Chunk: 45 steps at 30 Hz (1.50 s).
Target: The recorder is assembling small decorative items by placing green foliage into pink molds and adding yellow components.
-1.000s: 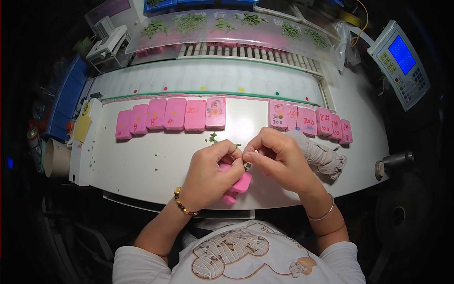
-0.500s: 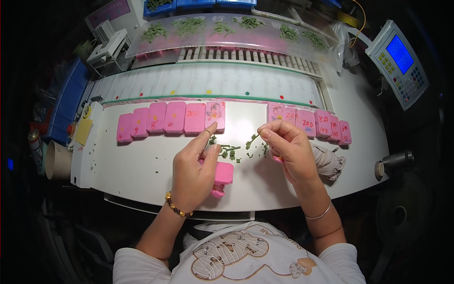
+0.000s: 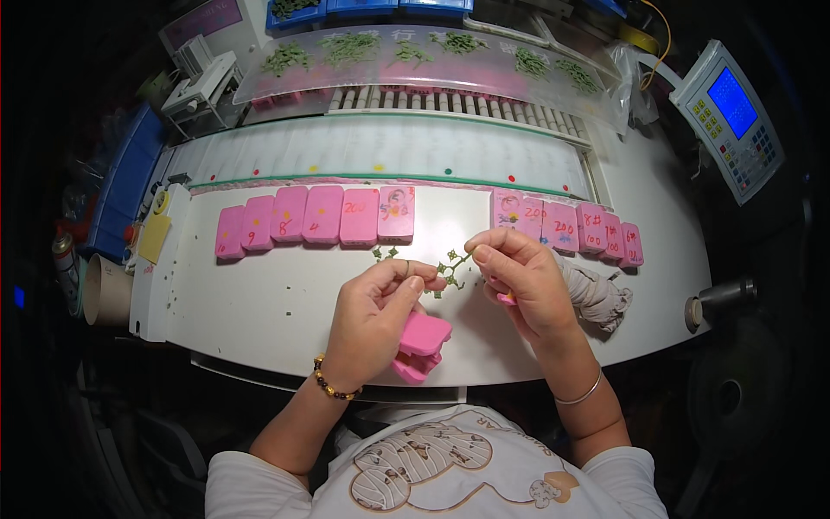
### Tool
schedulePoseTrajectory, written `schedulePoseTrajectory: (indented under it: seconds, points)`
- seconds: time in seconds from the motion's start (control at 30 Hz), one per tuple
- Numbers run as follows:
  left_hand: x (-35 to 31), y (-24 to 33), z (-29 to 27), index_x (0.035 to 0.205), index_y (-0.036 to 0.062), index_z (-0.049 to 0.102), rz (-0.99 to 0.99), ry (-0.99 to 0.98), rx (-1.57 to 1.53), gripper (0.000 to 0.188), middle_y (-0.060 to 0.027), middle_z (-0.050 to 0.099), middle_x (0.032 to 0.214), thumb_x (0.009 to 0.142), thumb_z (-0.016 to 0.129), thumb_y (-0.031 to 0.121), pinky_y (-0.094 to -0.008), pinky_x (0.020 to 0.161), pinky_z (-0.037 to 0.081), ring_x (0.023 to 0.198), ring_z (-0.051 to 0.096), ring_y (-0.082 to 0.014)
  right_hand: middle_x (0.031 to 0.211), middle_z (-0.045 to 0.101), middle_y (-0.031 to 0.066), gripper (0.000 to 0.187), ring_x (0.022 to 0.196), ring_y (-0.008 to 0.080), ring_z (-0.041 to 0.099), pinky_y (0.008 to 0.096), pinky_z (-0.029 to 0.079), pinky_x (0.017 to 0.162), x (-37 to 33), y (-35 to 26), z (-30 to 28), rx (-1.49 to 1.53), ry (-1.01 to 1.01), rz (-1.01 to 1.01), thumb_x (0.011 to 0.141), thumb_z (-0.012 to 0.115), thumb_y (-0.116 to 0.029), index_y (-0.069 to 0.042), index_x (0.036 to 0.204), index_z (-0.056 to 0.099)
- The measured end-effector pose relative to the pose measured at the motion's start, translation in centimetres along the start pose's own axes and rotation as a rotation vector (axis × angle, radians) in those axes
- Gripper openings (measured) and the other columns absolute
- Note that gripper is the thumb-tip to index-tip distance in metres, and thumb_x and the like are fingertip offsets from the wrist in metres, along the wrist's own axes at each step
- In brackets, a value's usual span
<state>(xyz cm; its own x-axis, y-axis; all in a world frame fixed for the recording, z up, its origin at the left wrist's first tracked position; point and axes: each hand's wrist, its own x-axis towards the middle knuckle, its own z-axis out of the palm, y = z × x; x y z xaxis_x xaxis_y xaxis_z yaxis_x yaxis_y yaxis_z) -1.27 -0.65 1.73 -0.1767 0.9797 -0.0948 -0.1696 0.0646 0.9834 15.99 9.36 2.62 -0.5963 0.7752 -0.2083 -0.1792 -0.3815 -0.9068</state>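
Far out past the left hand, at the bench's edge, stand a cardboard tube (image 3: 102,290) and a flat yellow pad (image 3: 154,238). Beyond the left hand lies a row of six smooth pink cases (image 3: 318,216), rounded rectangles side by side on the white bench (image 3: 259,303). The left hand (image 3: 373,316) is curled, thumb and forefinger pinched on one end of a thin green sprue (image 3: 450,270) of small plastic pieces; its lower fingers also clamp an open pink case (image 3: 419,342), hinged and glossy, against the palm. A dark bead bracelet (image 3: 333,385) rings that wrist. The sprue stretches between the two hands, just above the bench. The right hand (image 3: 523,281) pinches the sprue's other end with its fingertips closed. Beyond it sits a second row of pink cases (image 3: 566,229), and just to its right lies a crumpled grey cloth (image 3: 596,294). A thin metal bangle (image 3: 581,394) circles the right wrist.
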Motion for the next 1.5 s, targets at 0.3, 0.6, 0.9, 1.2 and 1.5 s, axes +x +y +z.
schedulePoseTrajectory:
  seconds: [0.3, 0.6, 0.9, 1.2, 1.5]
  points:
    - [-0.1, 0.0, 0.1, 0.103, -0.0064, 0.059, -0.086, -0.066, -0.188, 0.019, -0.0134, 0.068, 0.095, 0.097, 0.05, 0.008, -0.0209, 0.058, 0.05, 0.064, 0.06, -0.0064, 0.079, 0.057, -0.0044, 0.017, 0.063, -0.0002, 0.043, 0.0153, 0.034, 0.054, 0.0, 0.6, 0.1, 0.023, -0.001, 0.069, 0.091, 0.064, -0.013, -0.001, 0.103, 0.066]
    - [0.0, 0.0, -0.3, 0.1, -0.0055, 0.06, -0.097, -0.052, -0.191, 0.02, -0.0115, 0.067, 0.092, 0.098, 0.051, 0.012, -0.021, 0.058, 0.051, 0.066, 0.061, -0.0069, 0.077, 0.055, -0.0053, 0.019, 0.063, -0.0001, 0.043, 0.0148, 0.034, 0.053, 0.1, 1.0, 0.4, 0.012, 0.01, 0.09, 0.091, 0.064, -0.015, -0.001, 0.104, 0.065]
    - [-1.4, 0.2, -2.1, 0.094, -0.0038, 0.059, 0.003, 0.155, -0.046, 0.007, -0.0062, 0.065, 0.084, 0.092, 0.058, 0.003, -0.0204, 0.068, 0.051, 0.076, 0.061, -0.0072, 0.081, 0.055, -0.0051, 0.024, 0.06, -0.0007, 0.043, 0.0166, 0.036, 0.05, 0.0, 1.7, 2.6, -0.132, -0.021, 0.01, 0.092, 0.063, -0.018, -0.003, 0.11, 0.061]
    - [-6.4, 7.4, -17.9, 0.089, -0.0005, 0.059, 0.481, 0.744, 0.585, 0.009, -0.0034, 0.063, 0.083, 0.094, 0.057, 0.007, -0.0217, 0.069, 0.046, 0.077, 0.057, -0.0061, 0.09, 0.054, -0.0009, 0.02, 0.076, 0.0037, 0.05, 0.019, 0.045, 0.065, -1.4, 3.0, 2.0, -0.49, -0.09, -0.033, 0.091, 0.057, -0.003, -0.001, 0.11, 0.057]
    - [-14.0, 14.5, -36.8, 0.097, -0.0036, 0.065, 0.178, 1.075, 1.188, 0.022, -0.0071, 0.068, 0.086, 0.093, 0.061, 0.017, -0.0238, 0.069, 0.051, 0.076, 0.062, -0.0092, 0.092, 0.056, 0.0067, 0.018, 0.082, 0.0114, 0.061, 0.0237, 0.052, 0.074, -1.9, 3.4, 1.5, -0.637, -0.135, -0.167, 0.086, 0.055, 0.008, 0.003, 0.103, 0.058]
